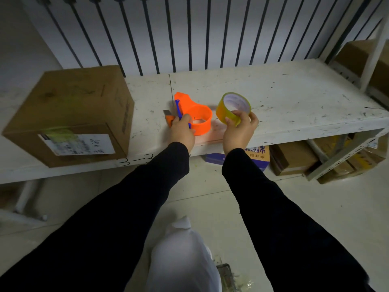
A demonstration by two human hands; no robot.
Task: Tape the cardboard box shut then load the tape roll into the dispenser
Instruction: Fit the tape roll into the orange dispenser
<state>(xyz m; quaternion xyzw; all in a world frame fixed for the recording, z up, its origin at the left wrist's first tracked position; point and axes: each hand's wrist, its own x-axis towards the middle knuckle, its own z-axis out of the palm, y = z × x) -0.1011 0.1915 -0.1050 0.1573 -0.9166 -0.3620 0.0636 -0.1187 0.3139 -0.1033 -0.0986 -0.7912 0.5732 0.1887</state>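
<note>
The left hand (pixel 182 129) grips the blue lever end of the orange plastic ring-shaped tape dispenser (pixel 194 115), which rests on the scuffed white tabletop (pixel 284 98). The right hand (pixel 239 131) pinches the glossy yellowish tape roll (pixel 232 108) and holds it tilted, just at the dispenser's 3 o'clock. The brown cardboard box (pixel 69 114), with yellowish tape over its top edge, sits at 9 o'clock near the front edge. Bare tabletop stretches toward 3 o'clock.

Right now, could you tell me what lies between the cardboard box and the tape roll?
In the head view, the orange dispenser, held by the left hand.
</note>
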